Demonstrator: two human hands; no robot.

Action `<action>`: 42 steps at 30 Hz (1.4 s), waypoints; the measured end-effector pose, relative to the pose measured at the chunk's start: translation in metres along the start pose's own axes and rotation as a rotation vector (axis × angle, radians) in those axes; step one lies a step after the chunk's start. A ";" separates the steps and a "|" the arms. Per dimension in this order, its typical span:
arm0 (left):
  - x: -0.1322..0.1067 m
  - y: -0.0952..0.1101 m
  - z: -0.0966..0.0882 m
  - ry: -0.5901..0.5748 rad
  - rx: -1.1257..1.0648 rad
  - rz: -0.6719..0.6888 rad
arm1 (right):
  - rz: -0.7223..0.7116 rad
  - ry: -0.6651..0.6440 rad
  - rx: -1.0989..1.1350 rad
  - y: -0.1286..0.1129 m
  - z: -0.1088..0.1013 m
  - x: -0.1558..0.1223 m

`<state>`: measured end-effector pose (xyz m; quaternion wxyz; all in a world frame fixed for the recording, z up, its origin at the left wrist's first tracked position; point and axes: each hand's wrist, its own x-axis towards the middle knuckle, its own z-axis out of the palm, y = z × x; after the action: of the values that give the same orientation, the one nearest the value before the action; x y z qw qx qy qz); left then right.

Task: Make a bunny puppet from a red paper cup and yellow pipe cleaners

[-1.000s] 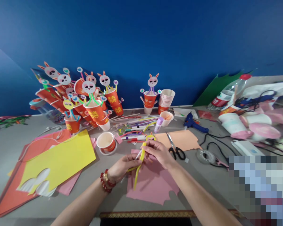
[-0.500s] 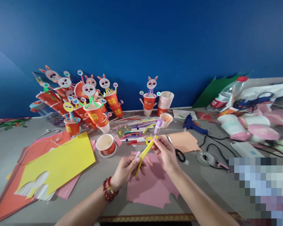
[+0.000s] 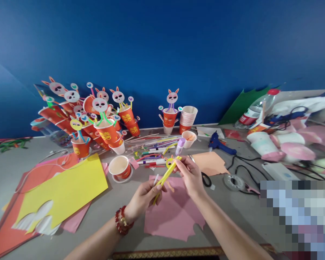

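Two slim yellow drinking straws [image 3: 168,173] slant between my hands over a pink sheet of paper [image 3: 173,216]. My left hand [image 3: 143,196] is closed around their lower part, with a small whitish strip [image 3: 156,179] sticking up beside its fingers; I cannot tell what that strip is. At the upper ends, my right hand [image 3: 190,176] pinches the straws between thumb and fingers. Just beyond the straws lies a small yellow rabbit face [image 3: 169,163]. A purple-capped glue stick [image 3: 180,146] stands past my right fingertips. Scissors [image 3: 206,179] are partly hidden behind my right hand.
Red paper cups with rabbit figures [image 3: 105,131] crowd the back left. An upright paper cup [image 3: 119,168] stands near a yellow sheet [image 3: 67,184]. Markers and straws lie mid-table. A blue glue gun [image 3: 219,143], tape roll [image 3: 234,182] and cables are at right.
The view has shifted slightly, moving the scene a little left. Both hands keep the straws, whose two strips now lie closer together toward the top.
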<state>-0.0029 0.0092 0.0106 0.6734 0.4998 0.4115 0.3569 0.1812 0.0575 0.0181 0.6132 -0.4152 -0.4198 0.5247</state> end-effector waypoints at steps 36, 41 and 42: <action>0.001 0.006 0.001 0.035 -0.112 -0.066 | 0.225 -0.451 0.013 0.008 0.019 -0.019; 0.003 0.009 0.002 0.030 -0.129 0.010 | 0.210 -0.478 0.001 0.010 0.022 -0.024; 0.004 0.009 0.002 0.030 -0.128 0.014 | 0.195 -0.479 -0.011 0.009 0.022 -0.023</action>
<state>0.0002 0.0139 0.0191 0.6953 0.4531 0.3945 0.3945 0.1549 0.0367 0.0144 0.4406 -0.3208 -0.5139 0.6625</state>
